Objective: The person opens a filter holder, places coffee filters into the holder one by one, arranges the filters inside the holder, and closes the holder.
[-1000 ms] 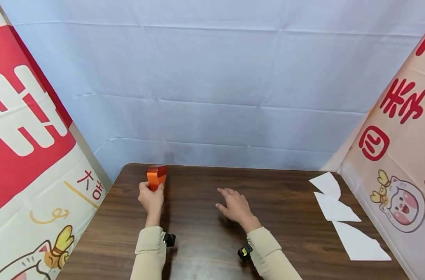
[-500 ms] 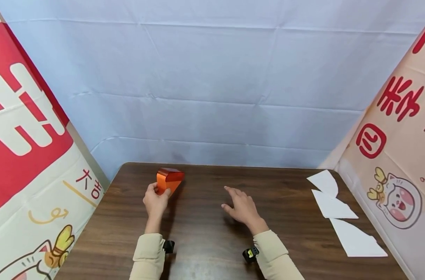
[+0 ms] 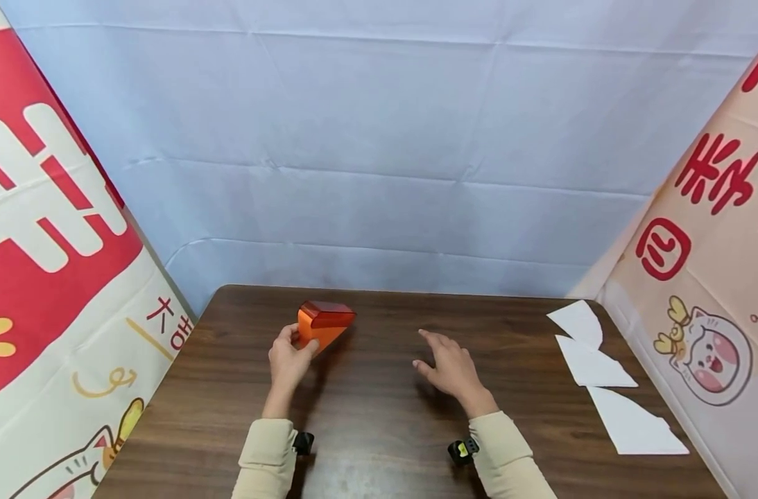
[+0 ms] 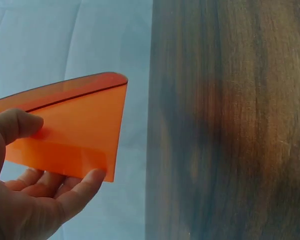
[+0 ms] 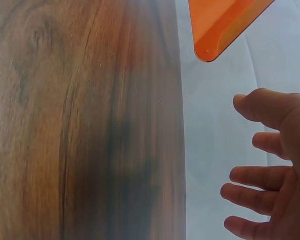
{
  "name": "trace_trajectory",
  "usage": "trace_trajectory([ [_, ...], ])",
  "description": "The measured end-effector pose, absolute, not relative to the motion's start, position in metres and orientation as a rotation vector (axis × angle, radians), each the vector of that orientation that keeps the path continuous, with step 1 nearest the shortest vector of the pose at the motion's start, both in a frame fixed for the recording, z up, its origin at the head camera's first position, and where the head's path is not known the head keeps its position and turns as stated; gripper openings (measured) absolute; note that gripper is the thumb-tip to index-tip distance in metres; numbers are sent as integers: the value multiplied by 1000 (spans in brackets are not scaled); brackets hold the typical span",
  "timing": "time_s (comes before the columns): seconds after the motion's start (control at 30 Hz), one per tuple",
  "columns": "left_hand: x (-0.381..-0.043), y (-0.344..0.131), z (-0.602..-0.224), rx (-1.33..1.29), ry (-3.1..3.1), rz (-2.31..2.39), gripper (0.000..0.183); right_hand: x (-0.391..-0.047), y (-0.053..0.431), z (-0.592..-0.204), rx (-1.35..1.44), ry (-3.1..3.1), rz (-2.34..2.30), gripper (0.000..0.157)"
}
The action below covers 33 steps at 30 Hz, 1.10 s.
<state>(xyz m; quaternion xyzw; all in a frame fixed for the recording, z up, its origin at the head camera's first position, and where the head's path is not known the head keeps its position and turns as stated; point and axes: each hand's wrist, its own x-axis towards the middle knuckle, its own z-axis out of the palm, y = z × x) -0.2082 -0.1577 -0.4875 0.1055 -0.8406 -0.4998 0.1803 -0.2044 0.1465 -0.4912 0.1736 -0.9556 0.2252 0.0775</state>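
My left hand (image 3: 289, 359) grips an orange, see-through plastic wedge-shaped holder (image 3: 321, 326) by its near lower part. In the left wrist view the thumb lies on the flat face of the holder (image 4: 79, 132), and the fingers come up from underneath. A darker reddish band runs along its top. Over the middle of the table, my right hand (image 3: 450, 367) is held apart from it, fingers spread and nothing in them. One rounded corner of the holder (image 5: 210, 42) shows above the right hand's thumb in the right wrist view.
Several white pieces with curved edges lie in a row along the right side of the table, the nearest white piece (image 3: 634, 423) being the largest. The brown wooden table (image 3: 379, 430) ends at a pale blue cloth (image 3: 379, 173); printed cloths hang left and right.
My left hand has moved right with the orange holder and turned it, so more of its broad face shows. My right hand has shifted right, its fingers still spread.
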Motion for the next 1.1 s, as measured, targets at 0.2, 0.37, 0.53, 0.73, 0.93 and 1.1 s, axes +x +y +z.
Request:
trace_trajectory([
  [0.2,-208,-151,-488,249,-2400,-1407,39,-202,154,-492,489,-2877,694,61],
  [0.37,-208,-142,-492,193,-2400,-1434,36,-201,163,-492,469,-2883,674,60],
  [0.53,-206,-133,-495,136,-2385,-1496,34,-198,171,-492,460,-2894,648,58],
  [0.73,-205,-126,-500,71,-2358,-1643,34,-195,178,-494,427,-2904,635,58],
  [0.93,-207,-120,-507,-75,-2287,-1676,32,-193,185,-495,388,-2908,644,59],
  [1.1,-208,-114,-511,-140,-2306,-1681,32,-191,191,-497,354,-2916,652,60],
])
